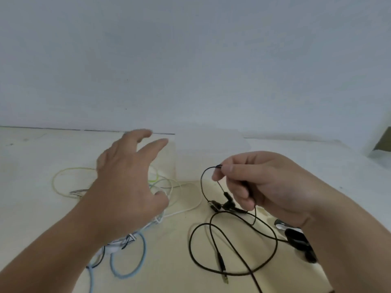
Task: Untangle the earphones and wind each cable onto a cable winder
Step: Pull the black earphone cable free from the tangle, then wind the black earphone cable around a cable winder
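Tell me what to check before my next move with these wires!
1. The right hand pinches the black cable: ok.
2. The left hand open and free: ok.
3. Black cable free of loops: not ok, it crosses itself on the table.
4. The pale cables untangled: not ok, bunched under the left hand.
5. A winder ready: cannot tell; the dark object by the right wrist is unclear.

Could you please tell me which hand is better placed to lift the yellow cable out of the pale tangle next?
Left, probably. The left hand is open and hovers directly over the yellow cable, while the right hand has its grip on the black cable further right.
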